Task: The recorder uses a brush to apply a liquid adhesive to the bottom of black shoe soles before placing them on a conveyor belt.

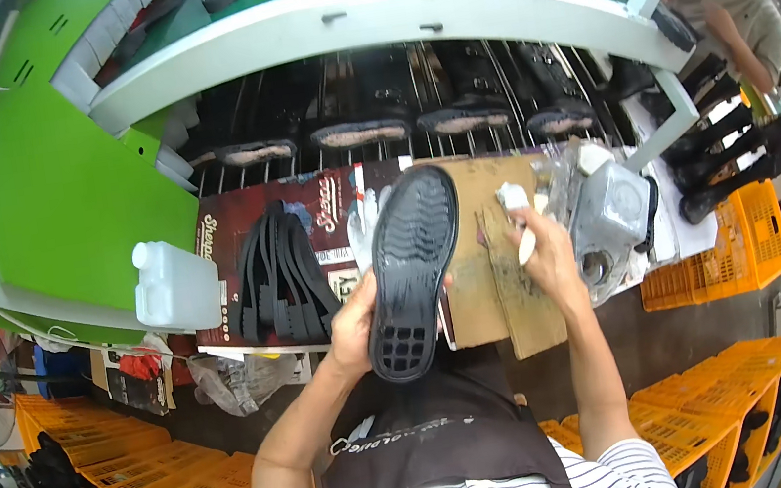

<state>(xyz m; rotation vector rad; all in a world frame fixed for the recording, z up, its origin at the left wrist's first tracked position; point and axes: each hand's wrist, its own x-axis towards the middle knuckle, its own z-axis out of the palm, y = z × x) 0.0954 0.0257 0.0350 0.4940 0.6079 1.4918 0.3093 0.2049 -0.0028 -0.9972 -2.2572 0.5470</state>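
My left hand [354, 324] grips a black shoe sole [412, 276] by its side, in front of my apron. The sole is tilted upright with its ridged inner face toward me, a grid of square hollows at the heel end. Its surface looks glossy. To its right, my right hand [548, 247] is closed around a white-handled brush [528, 246], with a white end [510, 195] beyond the fingers. That hand is over the brown cardboard [489, 305], apart from the sole. More black soles [280, 274] stand bunched together at the left of the worktop.
Black boots [355, 99] lie on a roller rack at the back, under a white frame [361, 33]. A white jug [177, 286] stands at left, a clear plastic container [612, 203] at right. Orange crates [711, 249] flank me. Another person [727, 7] is at far right.
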